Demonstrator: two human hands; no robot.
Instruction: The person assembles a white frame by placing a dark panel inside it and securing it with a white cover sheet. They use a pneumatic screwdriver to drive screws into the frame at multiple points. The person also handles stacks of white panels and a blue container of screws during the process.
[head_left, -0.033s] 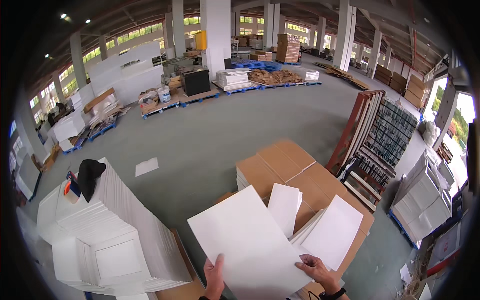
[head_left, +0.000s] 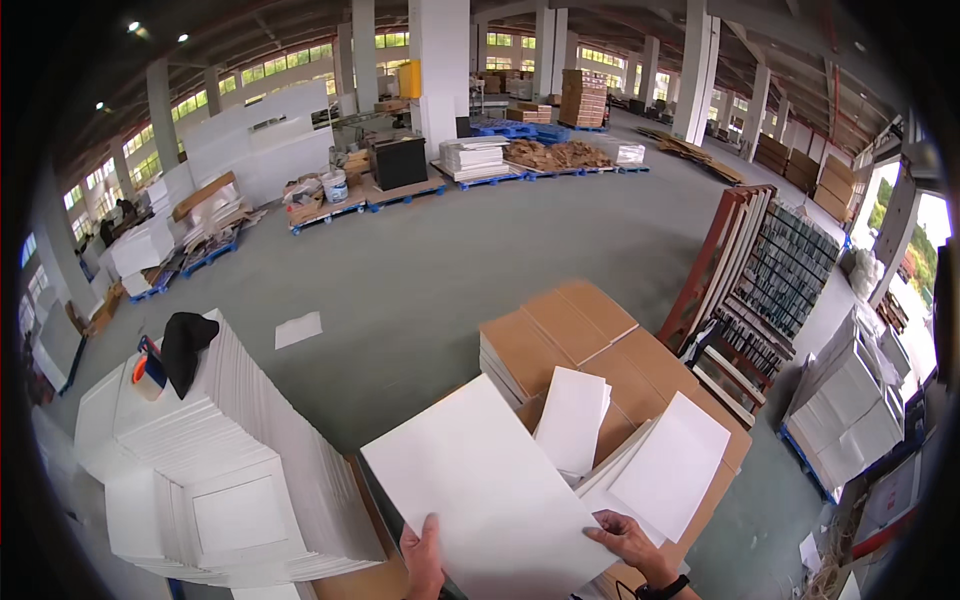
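Observation:
A large white rectangular board (head_left: 490,480) is held up in front of me, tilted. My left hand (head_left: 423,562) grips its lower left edge with the thumb on the face. At its right edge, my right hand (head_left: 632,545) pinches it between thumb and fingers. Behind the board, brown cardboard sheets (head_left: 590,325) lie stacked. On them rest a narrow stack of white panels (head_left: 572,418) and a wider stack of white panels (head_left: 672,465), close to my right hand. A tall pile of white folded sheets (head_left: 270,420) stands to the left.
A black cloth (head_left: 187,352) and an orange-and-blue tape dispenser (head_left: 148,375) sit on the left pile. A loose white sheet (head_left: 298,330) lies on the grey floor. Right of the cardboard stand a red-framed rack (head_left: 735,290) and a wrapped stack (head_left: 850,405) on a blue pallet.
The white board has shifted slightly left in both hands, uncovering more of the white panels behind it. The whole view has moved a little.

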